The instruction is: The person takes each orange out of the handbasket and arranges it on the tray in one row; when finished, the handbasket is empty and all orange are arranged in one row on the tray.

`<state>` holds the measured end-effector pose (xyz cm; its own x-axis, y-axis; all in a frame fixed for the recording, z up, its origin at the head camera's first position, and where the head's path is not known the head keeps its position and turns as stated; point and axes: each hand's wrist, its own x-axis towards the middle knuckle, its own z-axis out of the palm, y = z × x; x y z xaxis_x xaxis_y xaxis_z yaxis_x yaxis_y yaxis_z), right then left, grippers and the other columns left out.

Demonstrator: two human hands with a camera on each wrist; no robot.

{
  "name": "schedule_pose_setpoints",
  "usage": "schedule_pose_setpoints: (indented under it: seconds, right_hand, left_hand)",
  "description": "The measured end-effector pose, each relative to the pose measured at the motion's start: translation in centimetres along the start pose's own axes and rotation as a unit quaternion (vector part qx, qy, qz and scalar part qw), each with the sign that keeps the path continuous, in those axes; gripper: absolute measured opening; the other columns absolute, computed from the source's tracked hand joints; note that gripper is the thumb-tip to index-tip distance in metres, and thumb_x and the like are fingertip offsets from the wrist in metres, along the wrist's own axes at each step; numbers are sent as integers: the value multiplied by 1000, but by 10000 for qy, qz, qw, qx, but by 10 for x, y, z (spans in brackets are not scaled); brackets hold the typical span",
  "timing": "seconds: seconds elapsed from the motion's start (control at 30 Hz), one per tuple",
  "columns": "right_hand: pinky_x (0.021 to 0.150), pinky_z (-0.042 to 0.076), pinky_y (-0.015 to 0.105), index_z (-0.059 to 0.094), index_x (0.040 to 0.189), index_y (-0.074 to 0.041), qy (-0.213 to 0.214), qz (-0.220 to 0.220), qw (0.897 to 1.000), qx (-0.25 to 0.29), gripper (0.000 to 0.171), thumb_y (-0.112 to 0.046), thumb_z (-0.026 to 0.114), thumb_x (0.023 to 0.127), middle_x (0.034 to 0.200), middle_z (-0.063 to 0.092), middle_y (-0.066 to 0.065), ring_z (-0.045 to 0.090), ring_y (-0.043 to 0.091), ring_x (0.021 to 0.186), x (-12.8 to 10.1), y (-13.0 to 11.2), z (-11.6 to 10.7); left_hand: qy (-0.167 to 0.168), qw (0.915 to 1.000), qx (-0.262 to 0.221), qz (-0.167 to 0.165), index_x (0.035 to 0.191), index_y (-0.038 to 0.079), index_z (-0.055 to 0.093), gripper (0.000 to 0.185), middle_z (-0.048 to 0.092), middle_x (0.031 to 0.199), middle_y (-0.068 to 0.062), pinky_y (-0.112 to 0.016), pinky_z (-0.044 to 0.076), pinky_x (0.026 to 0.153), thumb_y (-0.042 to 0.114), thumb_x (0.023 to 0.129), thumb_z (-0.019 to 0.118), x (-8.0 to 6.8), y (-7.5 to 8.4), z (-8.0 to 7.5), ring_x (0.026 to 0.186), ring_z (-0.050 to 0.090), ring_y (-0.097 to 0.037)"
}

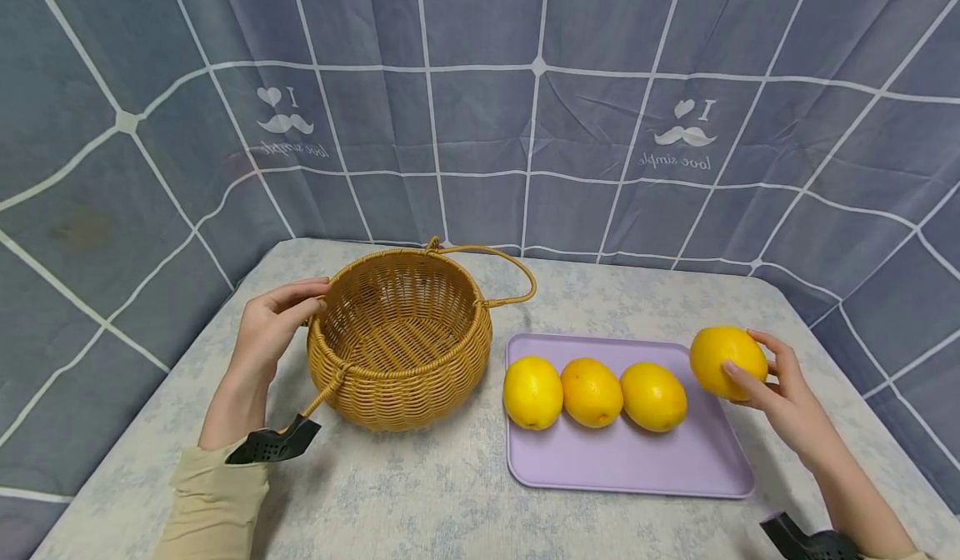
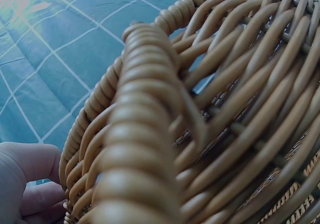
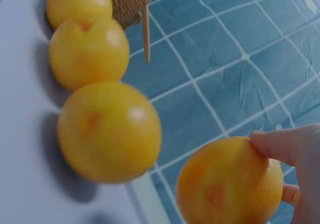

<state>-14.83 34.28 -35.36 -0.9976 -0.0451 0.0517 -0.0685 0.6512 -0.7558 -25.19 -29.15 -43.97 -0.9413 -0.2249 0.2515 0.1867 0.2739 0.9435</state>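
A round brown wicker basket (image 1: 405, 402) stands on the left of the table, its mouth facing up and its inside showing bare weave. My left hand (image 1: 273, 327) grips its left rim, fingers at the edge. In the left wrist view, the basket's handle (image 2: 142, 134) crosses close to the camera. My right hand (image 1: 787, 393) holds a plump yellow lemon (image 1: 726, 362) between thumb and fingers, over the far right corner of a purple tray (image 1: 630, 468). Three more lemons sit in a row on that tray: left (image 1: 532, 392), middle (image 1: 591, 392) and right (image 1: 654, 397).
The pale mottled table (image 1: 405, 493) carries both basket and tray. One basket handle (image 1: 517, 285) juts out to the right, toward the tray. A grey-blue curtain (image 1: 480, 127) with white grid lines hangs behind the table and along its sides.
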Motion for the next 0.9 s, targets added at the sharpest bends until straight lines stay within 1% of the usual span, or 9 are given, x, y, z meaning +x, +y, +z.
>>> schedule_pose_setpoints:
  seconds: [0.13, 0.2, 0.23, 0.33, 0.4, 0.5, 0.57, 0.63, 0.9]
  right_hand:
    - [65, 50, 18, 6, 145, 4, -146, 231, 9996, -108, 70, -29, 48, 99, 129, 24, 37, 52, 34, 93, -7, 12, 3]
    - [65, 51, 21, 7, 145, 3, -207, 307, 9992, -129, 71, -31, 48, 98, 127, 27, 37, 52, 35, 93, -9, 17, 6]
    - [64, 52, 22, 8, 145, 3, -226, 325, 9991, -133, 71, -31, 49, 98, 126, 28, 37, 53, 38, 93, -10, 19, 7]
    - [63, 54, 27, 10, 145, 3, -254, 357, 9988, -203, 71, -32, 50, 98, 127, 29, 37, 54, 42, 94, -11, 23, 13]
    - [64, 54, 31, 12, 145, 3, -238, 327, 9985, -371, 71, -33, 51, 97, 127, 30, 38, 54, 46, 95, -10, 25, 15]
    - [74, 52, 48, 17, 143, 5, -167, 245, 9968, -739, 71, -35, 52, 96, 130, 31, 39, 50, 52, 102, -9, 26, 19]
    - [78, 46, 59, 19, 143, 6, -131, 247, 9943, -1032, 73, -39, 52, 95, 129, 32, 40, 46, 54, 105, -9, 26, 21]
    - [80, 41, 66, 21, 142, 6, -94, 257, 9920, -1233, 74, -42, 52, 95, 129, 32, 40, 44, 55, 108, -10, 26, 24]
    - [76, 39, 69, 22, 144, 4, -120, 404, 9867, -1570, 78, -48, 51, 93, 126, 34, 40, 44, 54, 107, -10, 25, 28]
  left_hand:
    - [8, 10000, 49, 25, 116, 20, 69, 39, 58, 126, 3, -24, 49, 75, 42, 83, 70, 0, 1, 0, 103, 58, -17]
    - [12, 10000, 70, 43, 115, 20, 69, 39, 58, 126, 3, -24, 49, 76, 42, 83, 69, 0, 0, -1, 103, 58, -17]
    - [11, 10000, 74, 50, 115, 20, 69, 39, 58, 126, 3, -24, 49, 76, 42, 83, 69, 0, 0, -1, 103, 57, -16]
    - [2, 10000, 64, 48, 116, 20, 69, 39, 58, 126, 3, -24, 49, 76, 42, 83, 69, 1, -2, -1, 104, 57, -16]
    - [-2, 10000, 64, 36, 116, 20, 69, 39, 58, 126, 3, -24, 49, 76, 42, 83, 69, 1, -3, -1, 104, 57, -16]
    - [9, 10000, 92, 26, 116, 21, 69, 39, 58, 126, 4, -24, 49, 76, 43, 83, 69, 1, -4, -2, 104, 57, -16]
    - [12, 9999, 109, 24, 116, 21, 69, 39, 58, 125, 4, -24, 49, 75, 43, 83, 69, 0, -5, -2, 103, 57, -16]
    - [15, 9999, 97, 25, 116, 21, 69, 39, 58, 125, 4, -24, 49, 75, 43, 83, 69, 0, -4, -2, 103, 57, -16]
    - [-11, 10000, 67, 6, 116, 20, 69, 39, 58, 126, 4, -24, 49, 75, 41, 84, 69, 2, -4, -2, 104, 57, -16]
